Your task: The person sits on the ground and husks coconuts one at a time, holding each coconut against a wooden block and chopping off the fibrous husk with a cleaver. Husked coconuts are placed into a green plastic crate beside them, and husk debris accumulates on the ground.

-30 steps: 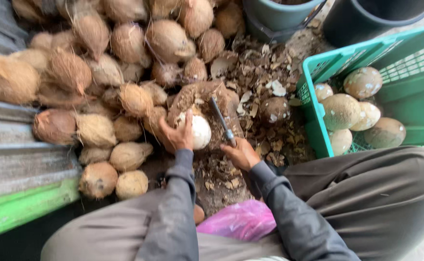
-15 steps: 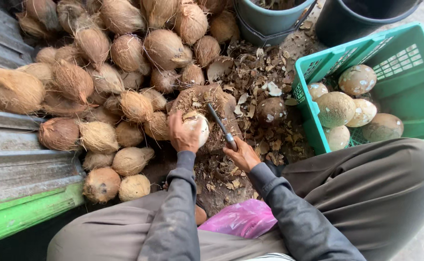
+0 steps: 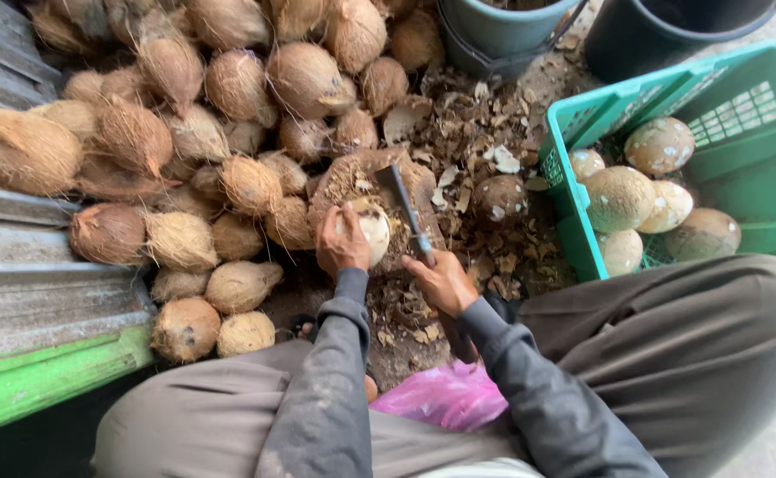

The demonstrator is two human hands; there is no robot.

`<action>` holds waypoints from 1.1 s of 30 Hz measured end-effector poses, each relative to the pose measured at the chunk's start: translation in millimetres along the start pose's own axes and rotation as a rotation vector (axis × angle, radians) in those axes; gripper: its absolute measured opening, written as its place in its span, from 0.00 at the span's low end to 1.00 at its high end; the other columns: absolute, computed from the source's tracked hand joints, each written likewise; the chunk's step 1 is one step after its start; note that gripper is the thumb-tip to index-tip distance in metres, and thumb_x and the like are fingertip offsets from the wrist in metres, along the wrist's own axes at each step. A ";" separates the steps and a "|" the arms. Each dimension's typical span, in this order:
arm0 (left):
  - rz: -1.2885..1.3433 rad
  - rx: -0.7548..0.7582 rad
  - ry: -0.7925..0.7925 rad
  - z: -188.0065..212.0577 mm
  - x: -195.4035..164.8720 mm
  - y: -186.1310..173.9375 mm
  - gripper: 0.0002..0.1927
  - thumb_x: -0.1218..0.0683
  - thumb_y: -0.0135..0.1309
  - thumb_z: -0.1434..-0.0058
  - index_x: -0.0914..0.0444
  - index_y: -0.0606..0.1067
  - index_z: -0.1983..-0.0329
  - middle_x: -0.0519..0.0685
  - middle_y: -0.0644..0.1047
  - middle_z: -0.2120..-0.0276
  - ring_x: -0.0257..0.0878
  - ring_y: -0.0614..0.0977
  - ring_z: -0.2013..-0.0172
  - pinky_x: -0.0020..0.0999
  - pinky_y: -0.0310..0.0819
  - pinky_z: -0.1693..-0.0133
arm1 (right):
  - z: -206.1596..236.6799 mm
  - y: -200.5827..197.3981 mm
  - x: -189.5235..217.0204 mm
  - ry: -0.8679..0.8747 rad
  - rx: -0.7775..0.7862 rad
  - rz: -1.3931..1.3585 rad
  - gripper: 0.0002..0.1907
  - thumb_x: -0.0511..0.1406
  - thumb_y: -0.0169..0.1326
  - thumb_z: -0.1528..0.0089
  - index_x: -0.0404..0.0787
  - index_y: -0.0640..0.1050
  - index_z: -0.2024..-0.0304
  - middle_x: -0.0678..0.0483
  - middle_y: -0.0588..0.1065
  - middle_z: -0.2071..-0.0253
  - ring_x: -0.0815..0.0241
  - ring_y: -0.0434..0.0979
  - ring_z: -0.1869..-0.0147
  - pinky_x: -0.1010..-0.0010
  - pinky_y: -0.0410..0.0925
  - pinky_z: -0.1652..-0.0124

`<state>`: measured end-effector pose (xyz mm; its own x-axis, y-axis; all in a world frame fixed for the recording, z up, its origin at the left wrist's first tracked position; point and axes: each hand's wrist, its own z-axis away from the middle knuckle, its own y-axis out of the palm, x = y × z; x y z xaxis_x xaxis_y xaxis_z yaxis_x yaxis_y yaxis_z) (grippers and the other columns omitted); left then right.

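Observation:
My left hand (image 3: 342,242) grips a pale, mostly peeled coconut (image 3: 374,230) and presses it against a wooden block (image 3: 353,181) on the ground. My right hand (image 3: 441,281) holds the handle of a knife (image 3: 407,211), whose blade points up and away, right beside the coconut. Both arms wear dark grey sleeves. Brown shell scraps (image 3: 481,150) lie all around the block.
A heap of brown husked coconuts (image 3: 184,142) fills the left and top. A green plastic crate (image 3: 742,115) on the right holds several peeled coconuts. One dark coconut (image 3: 499,199) lies beside the crate. Two buckets (image 3: 512,31) stand at the top. A pink bag (image 3: 445,398) lies between my knees.
The camera has moved closer. The knife blade has come nearer to the coconut, and my left hand has turned the coconut slightly on the block.

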<state>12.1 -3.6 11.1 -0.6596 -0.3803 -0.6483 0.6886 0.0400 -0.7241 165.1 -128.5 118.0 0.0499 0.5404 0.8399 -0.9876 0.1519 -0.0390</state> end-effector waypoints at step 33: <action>-0.048 -0.060 0.044 8.8 -9.4 -8.4 0.28 0.30 0.41 0.34 0.52 0.78 0.49 0.50 0.79 0.48 0.46 0.82 0.52 0.46 0.83 0.59 | -11.0 17.3 -20.3 -0.114 -0.089 0.137 0.18 0.43 0.58 0.35 0.38 0.74 0.72 0.61 0.68 0.82 0.68 0.66 0.79 0.70 0.63 0.77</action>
<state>15.2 -8.5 25.4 -0.7050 -0.3418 -0.6214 0.6376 0.0782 -0.7664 148.6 -127.7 94.3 -0.1056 0.4649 0.8790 -0.9667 0.1591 -0.2003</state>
